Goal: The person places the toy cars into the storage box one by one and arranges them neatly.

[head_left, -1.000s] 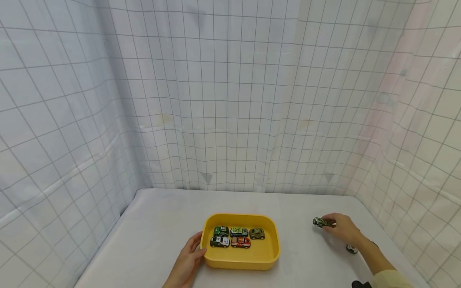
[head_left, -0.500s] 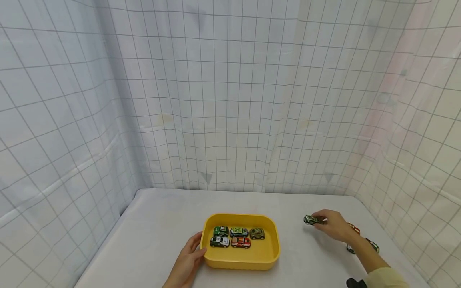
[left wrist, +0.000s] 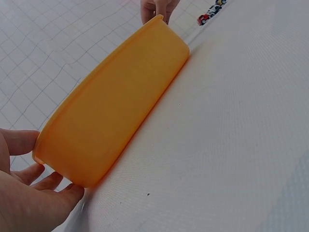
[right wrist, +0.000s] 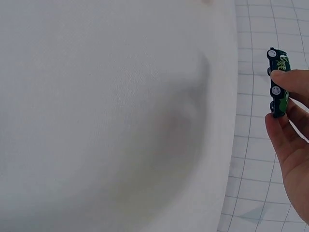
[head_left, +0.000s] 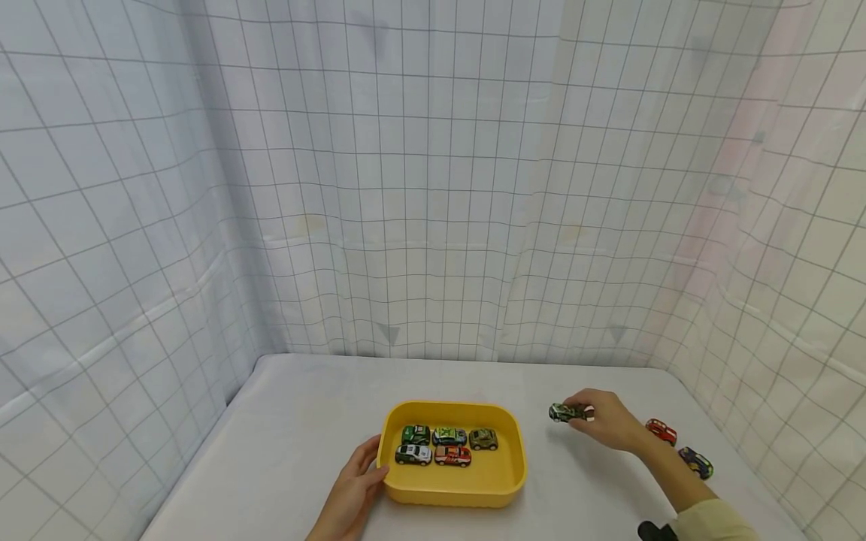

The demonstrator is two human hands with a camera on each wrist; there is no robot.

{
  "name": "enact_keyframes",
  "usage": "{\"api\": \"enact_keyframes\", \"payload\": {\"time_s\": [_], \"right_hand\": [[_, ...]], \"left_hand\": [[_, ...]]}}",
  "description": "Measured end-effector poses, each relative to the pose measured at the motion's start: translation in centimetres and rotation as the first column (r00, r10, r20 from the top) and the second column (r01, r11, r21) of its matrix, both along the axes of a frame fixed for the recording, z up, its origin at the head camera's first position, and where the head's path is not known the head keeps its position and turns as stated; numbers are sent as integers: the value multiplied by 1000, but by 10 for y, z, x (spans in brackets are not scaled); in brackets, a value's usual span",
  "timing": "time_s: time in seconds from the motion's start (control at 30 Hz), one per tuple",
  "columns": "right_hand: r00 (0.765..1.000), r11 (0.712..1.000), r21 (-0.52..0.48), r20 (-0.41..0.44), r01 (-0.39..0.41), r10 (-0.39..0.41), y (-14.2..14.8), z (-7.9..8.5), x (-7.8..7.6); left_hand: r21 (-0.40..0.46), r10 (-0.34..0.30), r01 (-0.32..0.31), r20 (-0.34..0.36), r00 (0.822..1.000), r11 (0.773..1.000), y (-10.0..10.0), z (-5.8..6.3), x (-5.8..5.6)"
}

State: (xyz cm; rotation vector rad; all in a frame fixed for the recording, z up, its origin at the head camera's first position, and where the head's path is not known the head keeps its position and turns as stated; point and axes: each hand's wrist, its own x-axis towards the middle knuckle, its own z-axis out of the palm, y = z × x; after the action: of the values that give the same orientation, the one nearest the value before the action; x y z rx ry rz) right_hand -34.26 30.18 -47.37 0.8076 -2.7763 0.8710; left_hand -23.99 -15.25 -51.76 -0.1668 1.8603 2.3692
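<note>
My right hand pinches a green toy car in the air, to the right of a yellow tray. In the right wrist view, the thumb lies across the car's wheel side and the fingers support it from the other side. My left hand grips the tray's left end, thumb at the rim and fingers against the outer wall. Inside the tray stand a green car, a yellow-green car, an olive car, a white-and-dark car and a red-orange car.
On the white table, a red toy car and a dark car with yellow-green marks lie at the right, beside my forearm. Grid-patterned white curtains enclose the back and both sides.
My right hand has carried the green toy car leftward, closer to the tray. Its forearm now uncovers the red and dark cars, while a white one there has gone from view. The left hand stays put.
</note>
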Motion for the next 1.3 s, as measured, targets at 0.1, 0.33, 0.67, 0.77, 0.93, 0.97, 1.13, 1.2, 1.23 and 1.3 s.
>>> {"api": "enact_keyframes", "payload": {"time_s": [0.1,0.33,0.67,0.77,0.93,0.97,1.13,1.2,1.23,1.3], "right_hand": [[1000,1000,6,9,-20,20,-5,1,-1],[997,997,3,-2,-75,75,-17,5,-1],[991,991,-15,18,-133,133,-41,15,2],[987,988,-33,34,-154,155,-48,15,2],[980,980,-43,47,-192,194,-58,15,5],[978,979,-48,53,-200,202,-60,15,6],[971,973,-62,70,-223,228,-74,15,8],[971,972,-61,69,-227,231,-80,14,9],[971,972,-56,66,-228,232,-82,14,9],[970,972,-46,61,-231,234,-86,12,9]], "left_hand": [[0,-4,4,-1,1000,1000,0,0,0],[0,-8,8,0,1000,1000,0,0,-1],[0,-7,7,-4,1000,1000,-1,0,-1],[-2,-4,4,-1,1000,1000,-1,-1,-2],[-3,-1,1,10,1000,1000,0,-3,-3],[-4,-2,2,10,1000,1000,0,-3,-3],[-5,-1,1,10,1000,1000,0,-3,-3],[-5,1,-1,12,1000,1000,0,-2,-2],[-5,3,-2,13,1000,1000,0,-1,-2],[-4,6,-6,17,1000,1000,0,0,-2]]}}
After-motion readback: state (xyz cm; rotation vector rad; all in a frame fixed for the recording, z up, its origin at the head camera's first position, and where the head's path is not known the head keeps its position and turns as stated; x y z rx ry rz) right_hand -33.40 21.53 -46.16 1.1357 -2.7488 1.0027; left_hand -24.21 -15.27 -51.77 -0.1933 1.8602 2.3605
